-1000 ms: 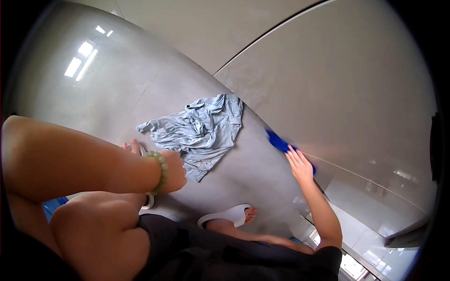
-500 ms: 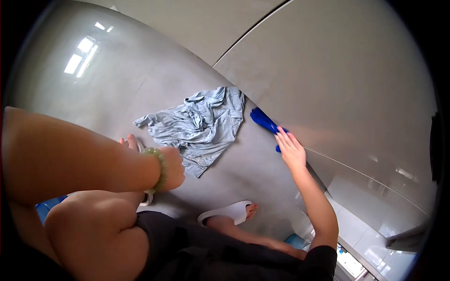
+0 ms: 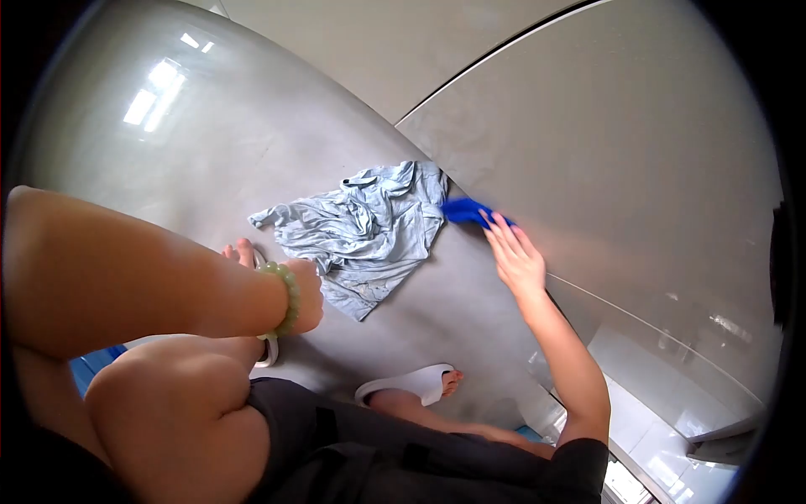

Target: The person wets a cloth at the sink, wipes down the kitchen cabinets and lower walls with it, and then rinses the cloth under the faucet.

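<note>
My right hand [image 3: 515, 256] presses a bunched blue cloth [image 3: 468, 212] with its fingers, low against the glossy panel where it meets the grey floor. The hand partly covers the cloth. A crumpled light blue shirt-like garment [image 3: 369, 231] lies spread on the floor, just left of the blue cloth. Over on the left, my left hand [image 3: 305, 296], below a green bead bracelet [image 3: 285, 294], is curled closed in front of my knee. Nothing shows in it, and its fingers are mostly hidden.
The large shiny panel [image 3: 621, 168] rises along the right, with a dark seam at the top. My feet are on the floor [image 3: 193, 143], one in a white slipper [image 3: 411, 385]. Something blue [image 3: 94, 367] shows behind my leg at the left.
My right hand has slid up and slightly left along the panel's base, taking the blue cloth closer to the garment. My left hand has barely moved. The view has shifted slightly.
</note>
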`<state>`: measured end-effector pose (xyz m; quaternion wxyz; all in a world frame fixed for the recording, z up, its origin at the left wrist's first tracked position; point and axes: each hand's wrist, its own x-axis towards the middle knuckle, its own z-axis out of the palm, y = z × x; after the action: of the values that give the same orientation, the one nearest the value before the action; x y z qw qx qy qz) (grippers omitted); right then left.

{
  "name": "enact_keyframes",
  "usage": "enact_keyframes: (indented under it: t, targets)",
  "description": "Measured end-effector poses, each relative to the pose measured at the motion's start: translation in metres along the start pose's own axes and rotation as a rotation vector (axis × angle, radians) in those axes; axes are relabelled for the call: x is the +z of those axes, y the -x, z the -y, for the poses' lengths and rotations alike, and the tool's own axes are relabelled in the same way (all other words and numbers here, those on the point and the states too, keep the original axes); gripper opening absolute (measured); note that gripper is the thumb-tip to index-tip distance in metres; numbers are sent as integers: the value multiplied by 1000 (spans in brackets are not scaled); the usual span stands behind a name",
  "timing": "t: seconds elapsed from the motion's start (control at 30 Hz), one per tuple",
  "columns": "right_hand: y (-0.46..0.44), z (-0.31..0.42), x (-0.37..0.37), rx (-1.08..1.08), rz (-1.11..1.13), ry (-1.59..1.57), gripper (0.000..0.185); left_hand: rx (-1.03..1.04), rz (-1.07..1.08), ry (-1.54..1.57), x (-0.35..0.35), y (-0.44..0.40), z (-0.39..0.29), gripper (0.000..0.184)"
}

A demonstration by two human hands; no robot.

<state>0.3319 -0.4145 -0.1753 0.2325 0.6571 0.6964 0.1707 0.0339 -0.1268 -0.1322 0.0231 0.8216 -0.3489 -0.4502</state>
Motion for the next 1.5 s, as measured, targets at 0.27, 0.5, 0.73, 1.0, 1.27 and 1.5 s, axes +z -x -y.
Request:
enact_keyframes:
  t: [0.27,0.5,0.73,1.0,1.27,1.5]
  targets:
    - [-181,35,-6,57,-252,38,46,6,-45,-18,-12,0,-15,15]
    - [-3,-45,-68,94,-176,-134,31,50,16,-25,-25,-4,-7,17]
    - [243,-116,-125,508,-150,221,32,24,-46,-53,-13,10,5,18]
    - [60,-98,-116,388,-331,244,25,55,-35,-9,9,-6,-4,19]
    - [-186,-12,-58,-170,-234,125,45,212,27,73,55,-67,-24,20]
    - [-199,-83,-195,244,-341,401,46,200,191,-82,-32,-6,-30,28]
